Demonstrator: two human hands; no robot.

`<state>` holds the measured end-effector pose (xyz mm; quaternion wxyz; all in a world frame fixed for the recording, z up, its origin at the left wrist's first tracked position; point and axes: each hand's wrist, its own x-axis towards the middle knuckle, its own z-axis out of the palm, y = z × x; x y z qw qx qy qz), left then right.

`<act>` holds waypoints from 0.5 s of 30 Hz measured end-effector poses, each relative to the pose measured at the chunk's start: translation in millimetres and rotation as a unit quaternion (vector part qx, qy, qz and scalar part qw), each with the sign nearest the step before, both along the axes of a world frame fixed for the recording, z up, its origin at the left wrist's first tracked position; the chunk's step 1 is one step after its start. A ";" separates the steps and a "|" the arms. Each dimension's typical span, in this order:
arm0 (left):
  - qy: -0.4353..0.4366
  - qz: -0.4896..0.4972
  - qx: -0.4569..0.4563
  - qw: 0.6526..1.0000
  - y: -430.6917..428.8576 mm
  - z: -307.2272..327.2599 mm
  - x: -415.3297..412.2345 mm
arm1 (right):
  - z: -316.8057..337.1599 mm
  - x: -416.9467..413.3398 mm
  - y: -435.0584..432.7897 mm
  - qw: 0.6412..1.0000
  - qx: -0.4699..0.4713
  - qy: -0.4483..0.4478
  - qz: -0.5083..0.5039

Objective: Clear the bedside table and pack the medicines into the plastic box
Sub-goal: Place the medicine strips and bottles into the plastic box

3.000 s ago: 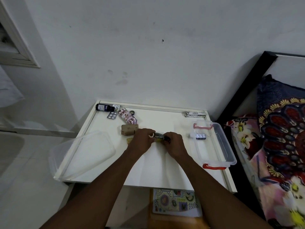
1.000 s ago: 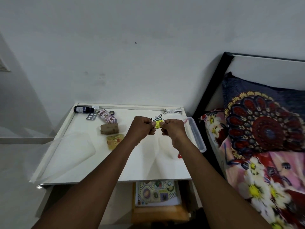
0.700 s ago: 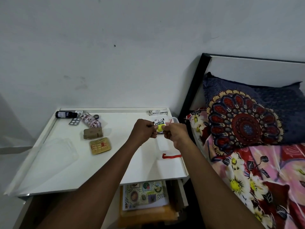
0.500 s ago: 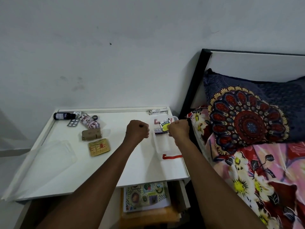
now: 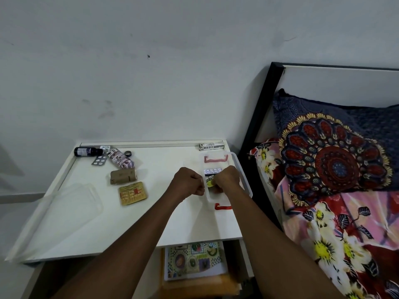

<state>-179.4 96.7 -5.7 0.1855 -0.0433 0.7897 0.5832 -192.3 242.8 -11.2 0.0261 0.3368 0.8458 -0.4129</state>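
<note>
We found the plastic box (image 5: 236, 159) standing along the right edge of the bedside table (image 5: 200, 223), its outer rim apparently at or past that edge. The right hand (image 5: 227, 179) was down inside it, fingers pinched on a yellow sachet (image 5: 209, 182), which sat low in the box beside a blister strip (image 5: 212, 171) already lying there. The left hand (image 5: 187, 184) was just beside the box's inner wall, fingers curled into a fist, with nothing visible in it.

In our judgement, three hazards stood open. Downward pressure on the outer rim could have tipped the unsteadied box toward the bed. The dark bottle (image 5: 85, 151), lying on its side at the far left corner, could have rolled if it were knocked during collection. The clear lid (image 5: 71, 208) overhung the near left edge and could have slid off if brushed. The gold blister pack (image 5: 132, 193) and brown packet (image 5: 123, 176) remained unpacked mid-table.
</note>
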 end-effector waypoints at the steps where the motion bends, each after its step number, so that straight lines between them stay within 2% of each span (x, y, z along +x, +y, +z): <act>1: -0.001 0.000 0.004 1.000 -0.1 -0.6 0.4 | 0.0 -0.8 -3.2 1.000 0.016 0.004 0.010; 5: -0.012 0.000 0.026 1.000 -3.2 -1.2 0.0 | -0.4 -2.4 -10.7 0.996 0.070 0.022 0.048; 15: -0.025 -0.001 0.041 0.999 -7.6 2.1 1.0 | -1.4 -0.3 -8.6 0.996 0.066 0.023 0.062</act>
